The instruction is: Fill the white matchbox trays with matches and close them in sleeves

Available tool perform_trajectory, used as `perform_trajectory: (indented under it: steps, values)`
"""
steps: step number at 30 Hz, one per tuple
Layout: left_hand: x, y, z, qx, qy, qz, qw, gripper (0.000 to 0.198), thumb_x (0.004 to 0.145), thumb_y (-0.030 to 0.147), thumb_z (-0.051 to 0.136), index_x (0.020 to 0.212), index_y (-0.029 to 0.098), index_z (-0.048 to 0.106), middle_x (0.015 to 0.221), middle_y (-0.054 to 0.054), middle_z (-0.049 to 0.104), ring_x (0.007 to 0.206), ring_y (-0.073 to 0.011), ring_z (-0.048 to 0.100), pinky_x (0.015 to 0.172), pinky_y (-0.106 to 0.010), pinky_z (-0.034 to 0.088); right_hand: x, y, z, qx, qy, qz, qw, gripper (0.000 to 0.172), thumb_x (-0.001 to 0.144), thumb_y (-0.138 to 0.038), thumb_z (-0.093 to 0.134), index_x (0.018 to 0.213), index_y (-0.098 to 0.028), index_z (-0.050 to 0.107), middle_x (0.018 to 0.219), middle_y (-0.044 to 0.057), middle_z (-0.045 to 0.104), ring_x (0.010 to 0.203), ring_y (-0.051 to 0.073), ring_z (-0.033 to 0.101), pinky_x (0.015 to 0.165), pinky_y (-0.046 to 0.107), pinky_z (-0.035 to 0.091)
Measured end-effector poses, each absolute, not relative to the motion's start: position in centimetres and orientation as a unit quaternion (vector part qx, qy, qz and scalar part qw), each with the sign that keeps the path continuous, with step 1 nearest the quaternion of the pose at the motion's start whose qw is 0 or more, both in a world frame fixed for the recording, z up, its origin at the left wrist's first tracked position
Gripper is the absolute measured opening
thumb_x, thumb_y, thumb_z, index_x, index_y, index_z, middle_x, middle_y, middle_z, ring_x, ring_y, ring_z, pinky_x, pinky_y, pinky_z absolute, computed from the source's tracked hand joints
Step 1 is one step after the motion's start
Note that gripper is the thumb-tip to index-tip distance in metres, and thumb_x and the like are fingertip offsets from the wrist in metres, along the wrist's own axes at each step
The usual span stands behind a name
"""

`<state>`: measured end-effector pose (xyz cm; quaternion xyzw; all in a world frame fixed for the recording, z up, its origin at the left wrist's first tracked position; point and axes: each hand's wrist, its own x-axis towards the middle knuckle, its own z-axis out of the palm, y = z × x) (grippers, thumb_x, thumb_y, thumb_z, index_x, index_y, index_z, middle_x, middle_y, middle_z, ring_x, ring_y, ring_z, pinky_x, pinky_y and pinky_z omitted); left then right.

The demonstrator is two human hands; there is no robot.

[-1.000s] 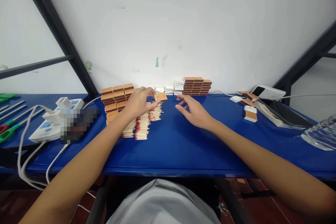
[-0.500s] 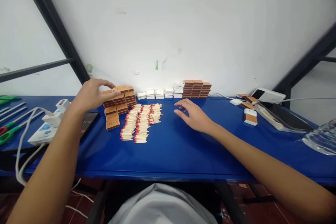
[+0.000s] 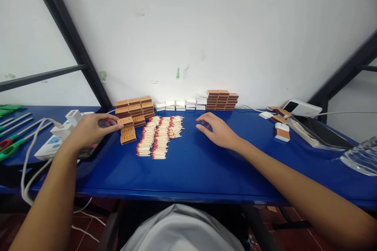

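My left hand (image 3: 96, 127) is at the left stack of orange-brown matchboxes (image 3: 135, 108). Thumb and fingers pinch the left end of one matchbox (image 3: 126, 121), which lies at the front-left of the stack, with further boxes below and in front of it. Just right of the stack, red-tipped matches (image 3: 160, 137) are spread in several slanting rows on the blue table (image 3: 188, 172). My right hand (image 3: 218, 129) is to the right of the matches, fingers loosely bent and apart, holding nothing.
Along the wall stand white matchbox trays (image 3: 180, 105) and a second stack of matchboxes (image 3: 222, 100). At left are a white power strip (image 3: 47, 147), cables and green-handled scissors (image 3: 11, 150). A phone (image 3: 321, 135), a white device (image 3: 302, 108) and clear plastic (image 3: 362, 157) sit at right.
My left hand has moved from the top of the left stack down and toward me, onto a matchbox at its front-left. My right hand has stayed about where it was.
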<state>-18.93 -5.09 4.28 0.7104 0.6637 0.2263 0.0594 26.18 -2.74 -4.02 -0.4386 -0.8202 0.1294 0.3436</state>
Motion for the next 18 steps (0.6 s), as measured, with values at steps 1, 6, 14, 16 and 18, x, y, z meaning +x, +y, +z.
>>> perform_trajectory:
  steps: [1,6,14,16,18]
  values:
    - [-18.9,-5.3,4.1,0.710,0.666,0.222,0.066,0.049,0.078,0.072,0.074,0.098,0.028,0.081,0.086,0.002,0.078,0.077,-0.0211,0.064,0.073,-0.029,0.046,26.2,-2.8,-4.0,-0.436,-0.822,0.129,0.342,0.034,0.105,-0.050,0.055,0.123,-0.026,0.070,0.127,0.013,0.068,0.113,0.031,0.068,0.099,0.054,0.059]
    - [-18.9,-5.6,3.0,0.719,0.661,0.203,0.072,0.053,0.079,0.074,0.073,0.101,0.027,0.082,0.087,-0.001,0.078,0.085,-0.0244,0.067,0.077,-0.032,0.048,26.0,-3.0,-3.8,-0.434,-0.827,0.132,0.331,0.031,0.105,-0.047,0.054,0.120,-0.026,0.071,0.128,0.013,0.067,0.113,0.030,0.068,0.100,0.053,0.059]
    - [-20.4,-4.1,0.9,0.732,0.639,0.221,0.083,0.063,0.074,0.076,0.075,0.107,0.023,0.080,0.092,-0.007,0.080,0.085,-0.0262,0.070,0.078,-0.035,0.053,25.9,-3.0,-3.8,-0.434,-0.830,0.129,0.327,0.029,0.105,-0.045,0.056,0.116,-0.024,0.073,0.127,0.012,0.068,0.113,0.029,0.068,0.102,0.051,0.059]
    - [-20.5,-4.0,0.6,0.733,0.636,0.227,0.081,0.065,0.073,0.078,0.075,0.107,0.023,0.080,0.090,-0.007,0.080,0.084,-0.0259,0.070,0.078,-0.035,0.054,25.9,-3.0,-3.7,-0.437,-0.830,0.125,0.324,0.028,0.104,-0.043,0.057,0.115,-0.023,0.074,0.127,0.012,0.068,0.112,0.028,0.068,0.102,0.050,0.059]
    - [-20.5,-3.9,0.5,0.734,0.633,0.235,0.077,0.066,0.073,0.079,0.074,0.106,0.022,0.080,0.089,-0.006,0.079,0.082,-0.0252,0.070,0.077,-0.035,0.054,25.8,-3.1,-3.7,-0.438,-0.831,0.124,0.321,0.027,0.104,-0.042,0.057,0.114,-0.023,0.074,0.126,0.012,0.068,0.112,0.028,0.068,0.101,0.049,0.058]
